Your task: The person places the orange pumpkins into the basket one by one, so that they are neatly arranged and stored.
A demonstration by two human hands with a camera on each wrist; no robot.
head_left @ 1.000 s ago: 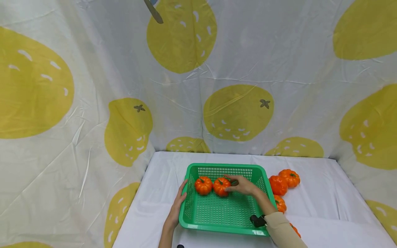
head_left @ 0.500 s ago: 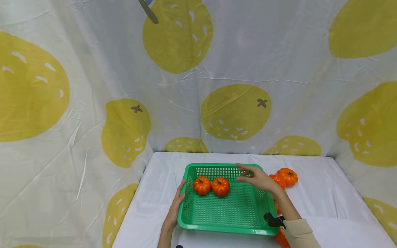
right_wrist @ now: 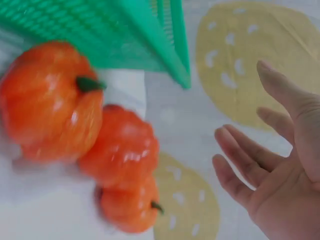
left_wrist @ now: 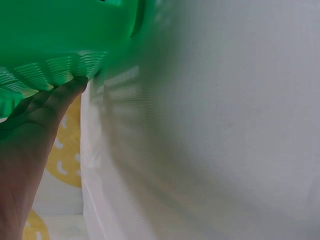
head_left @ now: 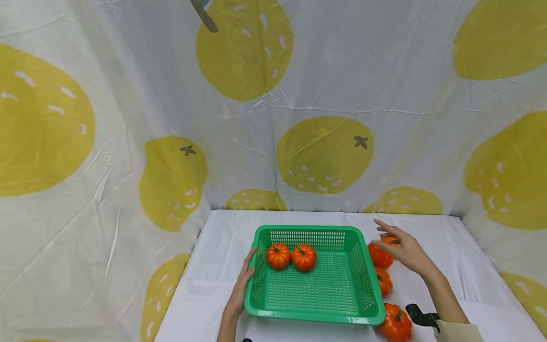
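Filling the green perforated plastic basket [head_left: 314,315] seems to be the step in hand: two glossy orange ribbed pumpkins [head_left: 304,258] sit inside, towards its far left, while more orange pumpkins [head_left: 383,282] lie along its right side on the white-clothed worktop [head_left: 444,247]. The right hand [head_left: 405,249] hovers by the farther ones, holding nothing, fingers spread apart; the left hand [head_left: 240,287] rests straight fingers against the basket's left wall. Next probably calls for lowering the right hand and curling its fingers round one pumpkin.
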